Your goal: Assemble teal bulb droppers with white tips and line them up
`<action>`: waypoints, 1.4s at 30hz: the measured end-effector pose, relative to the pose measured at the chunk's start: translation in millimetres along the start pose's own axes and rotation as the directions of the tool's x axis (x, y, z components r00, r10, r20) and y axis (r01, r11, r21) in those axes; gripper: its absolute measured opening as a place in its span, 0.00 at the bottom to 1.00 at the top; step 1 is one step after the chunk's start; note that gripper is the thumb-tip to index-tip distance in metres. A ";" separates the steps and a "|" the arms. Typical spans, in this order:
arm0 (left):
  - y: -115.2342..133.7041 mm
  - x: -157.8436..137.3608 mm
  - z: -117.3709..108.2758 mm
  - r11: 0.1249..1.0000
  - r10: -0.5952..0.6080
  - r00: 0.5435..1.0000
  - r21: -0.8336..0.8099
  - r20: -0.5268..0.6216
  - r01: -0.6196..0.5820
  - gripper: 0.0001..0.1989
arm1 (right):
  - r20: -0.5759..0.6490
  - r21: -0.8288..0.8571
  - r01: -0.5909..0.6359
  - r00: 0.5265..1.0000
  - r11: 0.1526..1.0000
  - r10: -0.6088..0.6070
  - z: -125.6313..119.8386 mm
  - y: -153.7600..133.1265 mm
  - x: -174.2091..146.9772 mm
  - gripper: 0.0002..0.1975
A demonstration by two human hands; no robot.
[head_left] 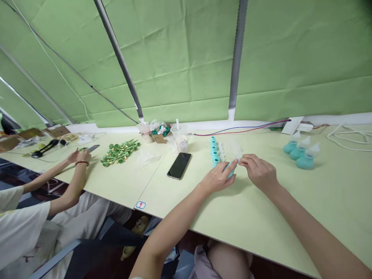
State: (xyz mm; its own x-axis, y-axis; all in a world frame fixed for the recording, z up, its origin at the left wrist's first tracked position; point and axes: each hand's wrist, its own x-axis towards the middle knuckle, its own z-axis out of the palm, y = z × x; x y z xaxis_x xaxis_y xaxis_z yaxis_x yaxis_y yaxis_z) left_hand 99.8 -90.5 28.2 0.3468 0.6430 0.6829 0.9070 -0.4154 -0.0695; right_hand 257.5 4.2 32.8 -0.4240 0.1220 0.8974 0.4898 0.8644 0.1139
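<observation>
My left hand [218, 177] is closed around a small turquoise pot [231, 170], mostly hidden by the fingers. Close beside it, my right hand [259, 171] pinches a small translucent piece [240, 161] whose shape is too small to make out. Behind my left hand stands a row of turquoise pots [214, 149] with open necks. Alongside the row are small white parts [221, 152] and a group of clear pieces [233, 148]. Further right stand 3 turquoise pots [305, 162] with clear pointed tops on them.
A black phone [179, 166] lies left of my hands. Behind it are a lidded drink cup [180, 142] and a small cardboard box [160, 138]. A co-worker's hands [80, 155] are at the left, near a heap of green parts [119, 152]. White cable [345, 135] lies far right.
</observation>
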 end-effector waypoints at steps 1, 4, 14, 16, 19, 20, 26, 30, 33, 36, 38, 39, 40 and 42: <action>0.4 -0.9 1.0 1.000 0.000 1.000 -0.007 -0.016 -0.001 0.32 | 0.001 -0.015 0.005 1.000 1.000 -0.005 1.2 -0.3 -0.7 0.05; 0.9 -2.8 1.9 0.999 0.003 0.999 -0.039 -0.045 -0.005 0.31 | -0.007 -0.035 -0.005 1.000 0.999 0.005 3.3 -2.4 -1.6 0.06; -11.5 -3.5 -1.9 0.999 0.001 0.998 -0.036 -0.058 -0.003 0.26 | 0.049 0.050 -0.087 0.995 0.995 0.085 1.8 -9.3 -2.9 0.08; -13.9 -3.8 -4.2 0.999 0.029 0.998 -0.022 -0.063 -0.030 0.26 | 0.057 0.073 -0.097 0.994 0.993 0.093 1.0 -11.1 -2.7 0.09; -17.6 -3.6 -6.9 0.999 0.043 0.996 -0.004 -0.077 -0.043 0.26 | 0.064 0.088 -0.110 0.992 0.990 0.105 -0.7 -12.9 -0.5 0.10; -18.8 -3.3 -7.5 0.999 0.044 0.996 0.006 -0.077 -0.043 0.26 | 0.064 0.090 -0.110 0.992 0.990 0.105 -1.3 -13.3 0.5 0.10; -26.8 -0.6 -11.0 0.988 0.076 0.988 0.146 -0.133 -0.056 0.25 | 0.015 0.110 -0.023 1.000 0.994 0.022 -4.9 -17.9 4.7 0.07; -36.6 -3.6 -15.7 0.958 0.004 0.970 0.280 -0.242 0.066 0.22 | 0.005 0.119 0.054 0.998 0.991 -0.055 -7.1 -23.7 4.9 0.08; -43.4 -7.6 -19.0 0.928 -0.012 0.945 0.350 -0.326 0.132 0.18 | 0.007 0.135 0.055 0.998 0.989 -0.057 -7.6 -26.9 5.5 0.07; -45.8 -9.9 -20.7 0.910 0.020 0.936 0.393 -0.350 0.128 0.15 | 0.059 0.184 -0.010 0.998 0.983 0.000 -7.1 -27.7 6.4 0.07; -45.6 -10.4 -21.2 0.894 0.060 0.941 0.437 -0.332 0.097 0.16 | 0.115 0.257 -0.091 0.991 0.962 0.063 -6.3 -27.5 6.7 0.07; -45.4 -10.5 -21.5 0.888 0.074 0.945 0.453 -0.319 0.083 0.16 | 0.145 0.303 -0.140 0.984 0.943 0.100 -5.6 -27.5 6.8 0.07; -45.2 -10.6 -21.8 0.885 0.082 0.948 0.460 -0.307 0.073 0.17 | 0.175 0.352 -0.196 0.974 0.915 0.141 -4.8 -27.6 6.9 0.08; -44.9 -10.8 -22.8 0.883 0.080 0.955 0.464 -0.286 0.064 0.18 | 0.230 0.457 -0.319 0.944 0.830 0.237 -2.6 -28.1 7.2 0.08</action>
State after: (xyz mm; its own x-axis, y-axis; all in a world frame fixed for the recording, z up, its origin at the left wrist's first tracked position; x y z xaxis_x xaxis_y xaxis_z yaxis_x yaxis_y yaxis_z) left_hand 49.9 -93.4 40.5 0.3359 0.3968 0.8543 0.9345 -0.0269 -0.3549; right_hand 242.7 -20.5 37.2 -0.4593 0.4319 0.7762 0.1939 0.9015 -0.3869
